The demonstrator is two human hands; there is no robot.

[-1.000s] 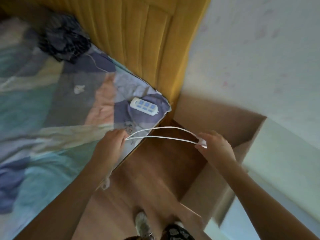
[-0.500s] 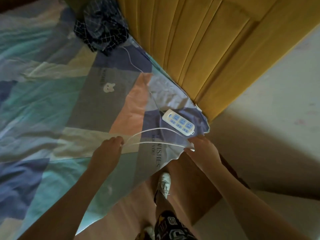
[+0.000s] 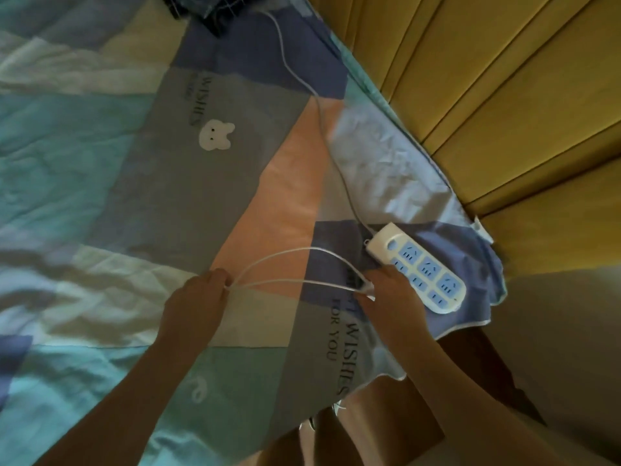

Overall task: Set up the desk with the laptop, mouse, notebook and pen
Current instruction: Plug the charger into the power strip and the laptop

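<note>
Head view looks straight down on a patchwork bedspread (image 3: 141, 203), and both hands are busy with a thin white cable (image 3: 285, 268). Left hand (image 3: 196, 302) is clenched on the looped end, fingers (image 3: 218, 275) pinched tight round both strands. Right hand (image 3: 391, 299) grips the other end, where a small plug or connector pokes out of the fist; exactly what sort of plug is too small to tell. The doubled cable hangs taut-ish between the fists, its long axis running roughly nine to three o'clock, loop end at nine, plug end pointing to three.

Just beyond the right hand, towards two o'clock, lies a white power strip (image 3: 418, 267) with blue sockets, resting on the corner of the bed beside the yellow padded headboard (image 3: 504, 95). Its long axis runs from ten o'clock down to four, and its own cord (image 3: 319, 109) snakes off towards twelve, where a dark checked cloth (image 3: 208, 10) sits at the frame's edge.

My read: this is the power step, getting a charger lead plugged in. No laptop, mouse, notebook or pen in sight, nor a tabletop, so the setting-up proper looks barely begun. Next move, I'd say, calls for the right hand to swing the plug towards a free socket, line it up and press home, while the left feeds slack.
</note>
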